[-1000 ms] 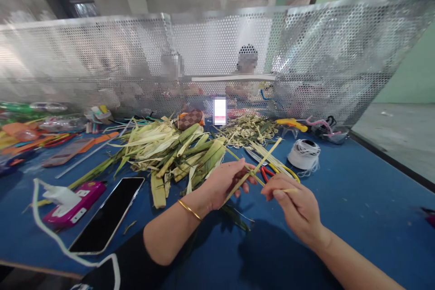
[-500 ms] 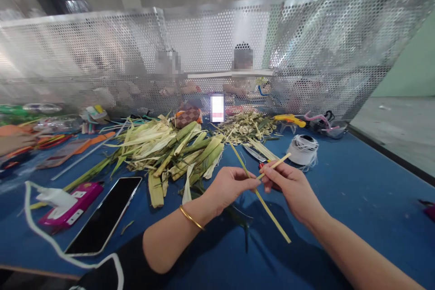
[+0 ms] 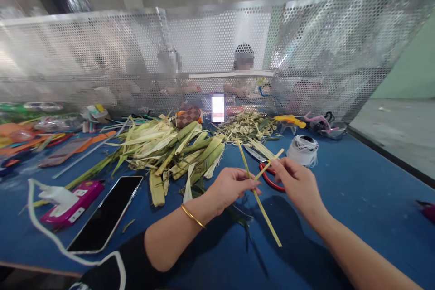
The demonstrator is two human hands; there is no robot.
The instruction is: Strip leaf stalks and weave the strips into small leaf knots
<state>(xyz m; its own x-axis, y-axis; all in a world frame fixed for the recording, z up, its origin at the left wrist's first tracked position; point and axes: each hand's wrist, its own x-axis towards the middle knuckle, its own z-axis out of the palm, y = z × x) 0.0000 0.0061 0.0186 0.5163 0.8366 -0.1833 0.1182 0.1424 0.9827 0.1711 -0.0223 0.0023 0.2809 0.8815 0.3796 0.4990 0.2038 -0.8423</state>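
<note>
My left hand (image 3: 234, 188) pinches two narrow pale-green husk strips (image 3: 267, 219) where they cross. One strip runs long from the upper left down toward me; the other slants up to the right. On that slanting piece, near its far end, the fingers of my right hand (image 3: 295, 183) are closed. Behind my hands lie red-handled scissors (image 3: 273, 181), partly covered by the right hand. A big heap of green and cream corn husks (image 3: 170, 149) spreads to the left of them. More pale strips (image 3: 261, 147) rest beside the scissor blades.
A spool of white string (image 3: 303, 150) stands at the right. Shredded husk bits (image 3: 251, 127) lie farther back, before a perforated metal screen (image 3: 217, 31). Left of my forearm are a phone (image 3: 107, 213) and a purple power strip (image 3: 73, 204) with a white cable.
The crossed strips have turned, so the long one now points down toward me. My left hand has changed to a pinch at the crossing. My right hand has shifted along the slanting strip.
</note>
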